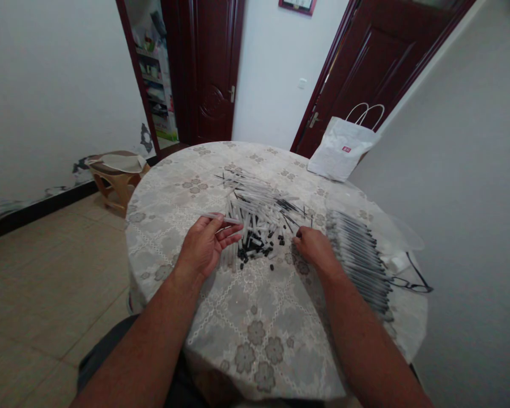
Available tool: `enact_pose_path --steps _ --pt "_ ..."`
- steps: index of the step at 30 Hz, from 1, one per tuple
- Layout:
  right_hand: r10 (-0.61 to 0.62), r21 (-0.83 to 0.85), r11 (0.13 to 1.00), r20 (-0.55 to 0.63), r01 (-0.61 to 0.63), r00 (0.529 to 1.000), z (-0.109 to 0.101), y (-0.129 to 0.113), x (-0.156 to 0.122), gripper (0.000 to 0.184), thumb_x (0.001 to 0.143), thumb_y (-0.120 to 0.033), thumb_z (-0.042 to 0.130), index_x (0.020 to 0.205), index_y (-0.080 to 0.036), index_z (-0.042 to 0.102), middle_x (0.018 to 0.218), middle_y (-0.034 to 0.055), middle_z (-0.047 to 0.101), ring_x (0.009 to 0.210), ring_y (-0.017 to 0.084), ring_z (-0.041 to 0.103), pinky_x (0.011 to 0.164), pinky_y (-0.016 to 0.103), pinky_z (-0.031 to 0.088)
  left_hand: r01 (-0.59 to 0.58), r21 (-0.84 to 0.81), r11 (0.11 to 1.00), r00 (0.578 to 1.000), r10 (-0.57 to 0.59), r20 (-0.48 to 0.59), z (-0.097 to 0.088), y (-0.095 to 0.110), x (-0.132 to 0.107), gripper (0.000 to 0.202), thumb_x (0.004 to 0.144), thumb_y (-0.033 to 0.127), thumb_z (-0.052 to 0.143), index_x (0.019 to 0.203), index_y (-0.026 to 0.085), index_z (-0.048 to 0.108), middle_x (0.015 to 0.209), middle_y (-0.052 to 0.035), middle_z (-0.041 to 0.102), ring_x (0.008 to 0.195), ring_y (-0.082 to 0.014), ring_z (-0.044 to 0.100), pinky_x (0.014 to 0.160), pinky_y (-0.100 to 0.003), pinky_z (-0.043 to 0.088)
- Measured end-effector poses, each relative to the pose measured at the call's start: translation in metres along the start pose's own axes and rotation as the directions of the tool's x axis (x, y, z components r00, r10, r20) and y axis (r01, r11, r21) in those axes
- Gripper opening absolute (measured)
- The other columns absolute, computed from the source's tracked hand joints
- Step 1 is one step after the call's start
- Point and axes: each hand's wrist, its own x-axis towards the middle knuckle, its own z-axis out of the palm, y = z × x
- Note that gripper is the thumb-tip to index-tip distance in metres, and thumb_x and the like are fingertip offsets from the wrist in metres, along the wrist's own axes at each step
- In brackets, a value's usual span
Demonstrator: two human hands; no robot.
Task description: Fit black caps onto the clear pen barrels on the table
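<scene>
My left hand (204, 241) pinches a translucent pen barrel (230, 220) between thumb and fingers, the other fingers spread below it. My right hand (314, 247) is closed, its fingertips on a thin dark pen refill (289, 219) at the right edge of the pile. Between my hands lies a heap of loose translucent barrels (255, 195). Small black pen caps or plugs (255, 245) lie at its near side. More dark refills (287, 205) lie together at the heap's right. To the right of my right hand, many pens (361, 260) lie side by side in a row.
A patterned cloth covers the round table (221, 340). Glasses (410, 285) lie at its right edge beside the pen row. A white paper bag (342, 148) stands at the back right. A wooden stool (117, 175) is at the left, near the wall.
</scene>
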Motion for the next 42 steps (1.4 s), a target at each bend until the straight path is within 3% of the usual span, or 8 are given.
enact_pose_path --steps 11,15,17,19,22,24,27,42 --pt "0.014 -0.043 0.999 -0.015 -0.014 1.000 0.016 -0.005 0.005 0.031 0.095 -0.026 0.049 0.106 -0.008 0.072 0.105 0.0246 0.074 0.101 0.030 0.072 0.079 0.032 0.046 0.018 -0.013 1.000 0.999 -0.017 0.030 -0.003 0.001 -0.002 0.028 0.082 0.023 0.075 0.098 0.021 0.052 0.094 -0.0045 0.073 0.092 -0.0303 0.077 0.074 -0.044 0.064" --pt "-0.037 0.132 0.989 -0.176 0.061 0.984 0.005 -0.007 0.001 0.026 0.095 -0.027 0.047 0.098 -0.013 0.068 0.095 0.0178 0.075 0.089 0.026 0.070 0.073 0.030 0.044 0.006 -0.047 0.999 1.000 -0.005 0.024 -0.005 0.003 0.001 0.025 0.083 0.024 0.075 0.099 0.020 0.055 0.092 -0.0048 0.072 0.093 -0.0274 0.076 0.078 -0.043 0.064" --pt "-0.099 0.343 0.921 -0.257 0.186 0.961 -0.003 -0.012 -0.005 0.021 0.094 -0.031 0.049 0.091 -0.018 0.065 0.083 0.0096 0.073 0.077 0.022 0.068 0.068 0.028 0.043 -0.012 -0.059 0.998 1.000 0.012 0.004 -0.007 0.005 0.003 0.023 0.083 0.024 0.075 0.098 0.017 0.059 0.091 -0.0050 0.071 0.092 -0.0250 0.075 0.079 -0.041 0.063" --pt "-0.214 0.569 0.764 -0.222 0.305 0.951 -0.012 -0.019 -0.014 0.020 0.094 -0.037 0.051 0.088 -0.021 0.062 0.070 0.0018 0.067 0.063 0.017 0.062 0.061 0.026 0.042 -0.040 -0.060 0.997 0.999 0.039 -0.015 -0.010 0.006 0.004 0.021 0.083 0.025 0.075 0.096 0.016 0.061 0.093 -0.0059 0.071 0.092 -0.0233 0.075 0.079 -0.038 0.063" --pt "-0.437 0.795 0.518 -0.071 0.316 0.897 -0.021 -0.029 -0.028 0.021 0.093 -0.041 0.055 0.087 -0.022 0.058 0.061 -0.0045 0.058 0.051 0.012 0.052 0.052 0.023 0.040 -0.074 -0.043 0.996 0.997 0.073 -0.026 -0.013 0.009 0.004 0.022 0.084 0.029 0.076 0.095 0.015 0.062 0.098 -0.0077 0.072 0.091 -0.0217 0.074 0.078 -0.037 0.062" --pt "-0.523 0.839 0.453 -0.024 0.302 0.852 -0.022 -0.034 -0.033 0.021 0.092 -0.041 0.058 0.086 -0.021 0.057 0.062 -0.0055 0.055 0.049 0.010 0.048 0.050 0.022 0.039 -0.085 -0.025 0.996 0.996 0.084 -0.028 -0.014 0.011 0.003 0.023 0.084 0.030 0.076 0.096 0.015 0.062 0.100 -0.0081 0.072 0.090 -0.0209 0.074 0.078 -0.036 0.062" --pt "-0.564 0.831 0.455 -0.009 0.320 0.826 -0.021 -0.037 -0.037 0.021 0.093 -0.039 0.059 0.083 -0.021 0.056 0.063 -0.0052 0.053 0.050 0.009 0.047 0.049 0.021 0.038 -0.089 0.006 0.996 0.996 0.089 -0.017 -0.013 0.011 0.001 0.024 0.085 0.032 0.076 0.095 0.016 0.061 0.099 -0.0080 0.072 0.089 -0.0205 0.074 0.080 -0.037 0.061" --pt "-0.594 0.764 0.508 -0.024 0.398 0.804 -0.022 -0.037 -0.037 0.019 0.092 -0.035 0.059 0.080 -0.020 0.056 0.063 -0.0054 0.051 0.054 0.010 0.045 0.052 0.021 0.035 -0.051 0.065 0.997 0.997 0.047 0.054 -0.009 0.005 -0.001 0.026 0.087 0.036 0.074 0.096 0.015 0.060 0.097 -0.0090 0.073 0.084 -0.0201 0.074 0.074 -0.034 0.061"
